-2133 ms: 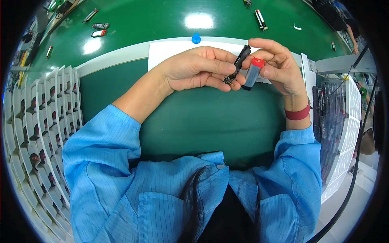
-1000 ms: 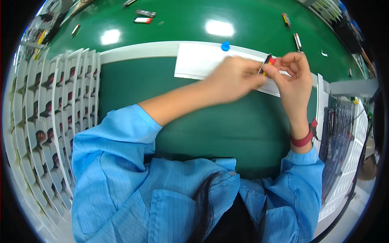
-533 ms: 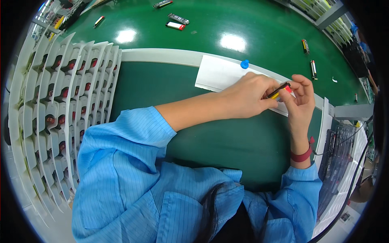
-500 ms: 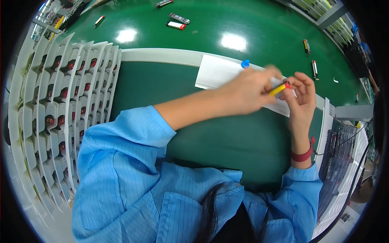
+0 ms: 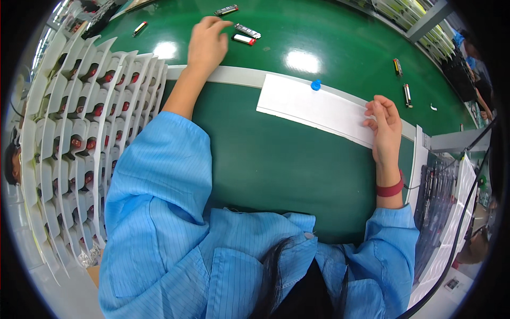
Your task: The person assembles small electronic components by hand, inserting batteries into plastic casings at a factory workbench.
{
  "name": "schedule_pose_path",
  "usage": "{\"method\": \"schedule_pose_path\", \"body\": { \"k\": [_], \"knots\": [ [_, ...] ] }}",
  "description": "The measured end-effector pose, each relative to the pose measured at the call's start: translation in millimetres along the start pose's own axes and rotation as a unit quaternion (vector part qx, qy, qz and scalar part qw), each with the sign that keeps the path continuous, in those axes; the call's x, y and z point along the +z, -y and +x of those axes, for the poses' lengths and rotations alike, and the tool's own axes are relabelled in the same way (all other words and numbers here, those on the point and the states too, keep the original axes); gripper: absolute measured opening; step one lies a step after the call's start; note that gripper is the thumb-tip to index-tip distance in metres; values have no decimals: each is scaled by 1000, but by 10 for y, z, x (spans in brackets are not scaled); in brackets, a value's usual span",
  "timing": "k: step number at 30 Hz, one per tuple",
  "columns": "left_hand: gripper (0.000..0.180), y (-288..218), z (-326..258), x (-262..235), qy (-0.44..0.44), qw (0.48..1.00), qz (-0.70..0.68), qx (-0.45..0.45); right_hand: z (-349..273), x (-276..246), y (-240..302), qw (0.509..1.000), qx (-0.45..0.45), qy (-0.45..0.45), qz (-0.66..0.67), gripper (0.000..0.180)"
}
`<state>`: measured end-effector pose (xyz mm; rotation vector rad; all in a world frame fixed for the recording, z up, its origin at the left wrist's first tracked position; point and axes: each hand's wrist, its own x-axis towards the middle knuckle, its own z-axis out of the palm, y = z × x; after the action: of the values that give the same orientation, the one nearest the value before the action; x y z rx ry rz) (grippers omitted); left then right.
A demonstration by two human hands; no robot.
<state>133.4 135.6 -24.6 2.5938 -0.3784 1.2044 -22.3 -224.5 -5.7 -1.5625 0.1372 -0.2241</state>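
Observation:
My left hand (image 5: 206, 43) reaches far out over the glossy green belt (image 5: 329, 37), fingers spread, its fingertips close to two small lighters lying there: a grey one (image 5: 247, 30) and a red-capped one (image 5: 244, 39). It holds nothing that I can see. My right hand (image 5: 384, 127) rests empty on the right end of a white paper sheet (image 5: 313, 108) on the green mat (image 5: 276, 165), fingers loosely apart. A red band circles that wrist.
White divider trays (image 5: 79, 127) full of red-capped lighters fill the left side. A blue pin (image 5: 316, 84) sits at the sheet's far edge. More lighters (image 5: 406, 94) lie on the belt at right. A black tray (image 5: 438, 202) stands at far right.
Both hands held a red-capped lighter together over the sheet. Now the left hand has swung out to the belt, the right hand is empty, and the view has turned left.

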Motion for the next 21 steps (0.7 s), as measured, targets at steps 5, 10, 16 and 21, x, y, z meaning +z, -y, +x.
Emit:
{"method": "schedule_pose_path", "body": {
  "k": [5,10,16,21],
  "knots": [
    [19,-335,251,235,219,972,-76,-47,67,-241,-77,998,-2,-49,28,17],
    [23,-28,535,413,281,940,-169,91,67,-301,-128,998,14,-52,13,16],
    [21,-59,601,392,170,948,-99,250,92,-446,-14,998,59,33,-2,15],
    [24,-999,495,-141,239,948,-200,66,-125,-436,18,945,-108,77,-300,17]
  ]
}}
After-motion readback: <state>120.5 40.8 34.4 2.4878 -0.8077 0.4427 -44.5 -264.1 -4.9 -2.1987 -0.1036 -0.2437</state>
